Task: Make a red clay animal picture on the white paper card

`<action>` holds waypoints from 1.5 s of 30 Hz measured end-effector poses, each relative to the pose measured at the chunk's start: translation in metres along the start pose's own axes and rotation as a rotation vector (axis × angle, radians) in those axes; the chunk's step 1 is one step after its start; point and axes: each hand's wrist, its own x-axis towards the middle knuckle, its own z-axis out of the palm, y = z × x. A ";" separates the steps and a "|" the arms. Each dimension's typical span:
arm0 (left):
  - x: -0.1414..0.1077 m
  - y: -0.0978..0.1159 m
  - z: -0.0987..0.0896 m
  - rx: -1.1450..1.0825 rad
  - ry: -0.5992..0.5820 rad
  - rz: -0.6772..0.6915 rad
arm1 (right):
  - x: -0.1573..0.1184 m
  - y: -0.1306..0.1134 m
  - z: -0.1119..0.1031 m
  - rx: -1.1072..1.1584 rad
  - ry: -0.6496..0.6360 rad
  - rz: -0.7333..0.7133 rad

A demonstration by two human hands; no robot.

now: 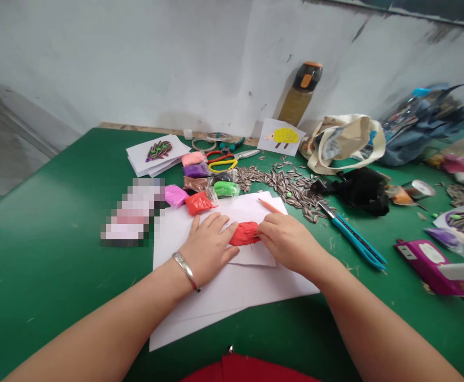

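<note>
A flattened patch of red modelling clay (244, 234) with a creased surface lies on a small white sheet (255, 258), which rests on larger white paper (200, 297). My left hand (208, 246), with a silver bracelet at the wrist, lies on the paper with fingers spread, thumb and forefinger at the clay's left edge. At the clay's right edge my right hand (281, 236) is closed in a pinch; what its fingertips hold is hidden. An orange pencil (269, 205) lies just beyond the right hand.
Bagged clay (199, 203) in several colours, scissors (232, 160) and scattered sunflower seeds (291, 185) lie beyond the paper. Rightward are a blue utility knife (353, 236), a black object (362, 191) and a purple power strip (434, 265). A bottle (301, 95) stands by the wall.
</note>
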 end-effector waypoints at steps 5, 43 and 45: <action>0.000 0.000 0.000 0.004 -0.001 -0.002 | -0.001 0.002 -0.001 -0.001 0.006 0.034; 0.001 0.002 -0.004 0.003 -0.044 -0.009 | 0.010 -0.007 0.019 -0.080 0.012 -0.010; 0.001 0.002 -0.004 0.004 -0.040 -0.008 | 0.010 -0.007 0.018 -0.075 0.032 0.002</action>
